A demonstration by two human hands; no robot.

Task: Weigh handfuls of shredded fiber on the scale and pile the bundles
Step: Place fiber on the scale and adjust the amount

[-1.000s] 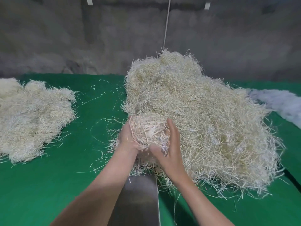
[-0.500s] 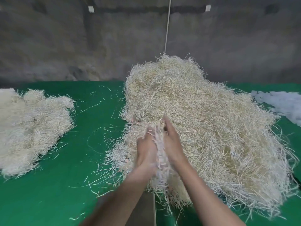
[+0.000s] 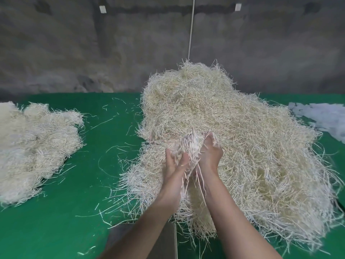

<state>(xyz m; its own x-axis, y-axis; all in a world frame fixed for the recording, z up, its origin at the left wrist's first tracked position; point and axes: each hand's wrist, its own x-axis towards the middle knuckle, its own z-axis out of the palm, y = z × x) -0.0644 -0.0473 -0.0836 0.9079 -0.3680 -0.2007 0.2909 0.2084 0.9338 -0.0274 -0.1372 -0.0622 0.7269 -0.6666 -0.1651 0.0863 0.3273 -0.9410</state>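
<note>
A handful of shredded fiber (image 3: 190, 146) sits pressed between the two palms just above the near-left slope of the big heap (image 3: 233, 146) — pale, blurred strands bristling upward at the top and trailing down between the wrists. The left hand (image 3: 174, 165) cups it from the nine o'clock side, fingers bent around the tuft, and the right hand (image 3: 210, 156) closes on it from three o'clock, fingertips partly buried in the strands; each grip is grasping the same handful. The heap itself spreads from the centre of the green worktop (image 3: 65, 212) out toward three and five o'clock, its peak at twelve against the grey wall (image 3: 74, 43). Directly below the forearms, at six o'clock, a grey metal surface (image 3: 164, 242) shows at the worktop's near edge — whether it is the scale I cannot tell. Loose strands lie scattered on the green between the heap and a lower, flatter pile of bundles (image 3: 31, 146) well apart at nine o'clock. Far off at three o'clock lies a whitish mass (image 3: 324, 118). A thin white cord (image 3: 191, 28) runs down the wall behind the peak.
</note>
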